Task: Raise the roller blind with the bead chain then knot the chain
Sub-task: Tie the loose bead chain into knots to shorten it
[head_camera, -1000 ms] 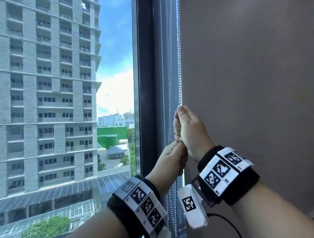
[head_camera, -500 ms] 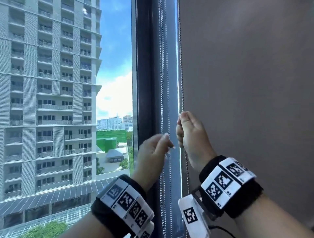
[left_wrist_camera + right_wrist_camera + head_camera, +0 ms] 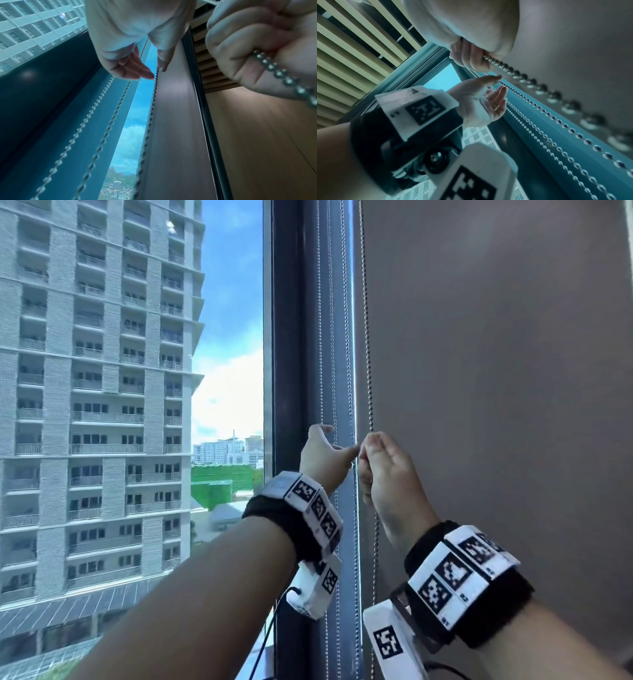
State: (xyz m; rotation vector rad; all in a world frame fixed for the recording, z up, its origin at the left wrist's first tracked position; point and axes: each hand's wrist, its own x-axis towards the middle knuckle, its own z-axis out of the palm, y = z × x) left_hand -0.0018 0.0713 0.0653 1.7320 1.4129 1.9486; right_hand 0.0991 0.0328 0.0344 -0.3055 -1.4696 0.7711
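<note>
The chain (image 3: 368,344) hung down the left edge of the blind (image 3: 479,371), just right of the window frame (image 3: 287,337), and two more bead strands (image 3: 347,337) ran beside it against the frame. We had our right hand (image 3: 387,470) curled round the chain, the beads running out below the fist in both wrist views. Our left hand (image 3: 323,460) was beside it with the fingers (image 3: 137,70) straight and relaxed, the thumb reaching toward the neighbouring strand; we could not tell whether it touched. It held nothing. The blind covered the whole right pane that we could see, so we judged the raising was far from done. To do this step well, we thought the pull should go straight down along the hang of the chain, not toward us, so the beads stay seated at the top. The free hand should take the same strand above the gripping one, so that one hand always holds. Mixing up strands looked the likeliest slip, since they hung so close together.
</note>
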